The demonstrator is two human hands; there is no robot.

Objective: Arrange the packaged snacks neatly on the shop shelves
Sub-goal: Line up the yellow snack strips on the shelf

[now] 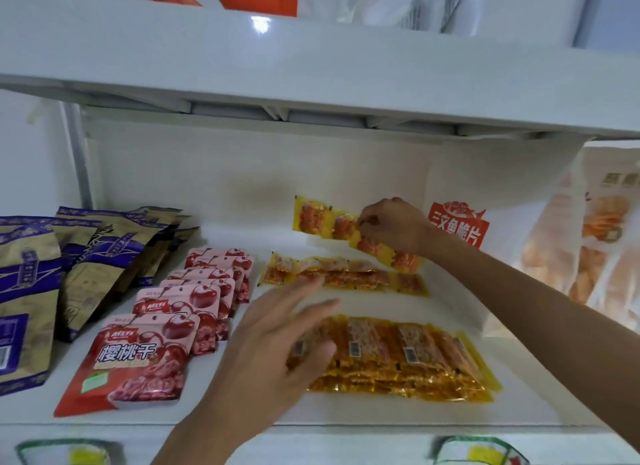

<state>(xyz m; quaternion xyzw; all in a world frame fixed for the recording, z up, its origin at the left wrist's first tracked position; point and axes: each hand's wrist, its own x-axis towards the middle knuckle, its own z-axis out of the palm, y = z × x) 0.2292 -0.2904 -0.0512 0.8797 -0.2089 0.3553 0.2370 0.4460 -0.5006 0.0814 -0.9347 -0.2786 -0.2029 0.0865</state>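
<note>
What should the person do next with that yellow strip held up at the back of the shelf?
Probably lower the strip that the right hand pinches onto the row lying flat just below it, since it hangs tilted while the left hand hovers open.

We see yellow strip packets (356, 236) with orange-red filling, pink pouches (138, 357) printed with dark red cherries, tan bags (24, 291) banded in purple — all on a white shelf (346, 419).
</note>
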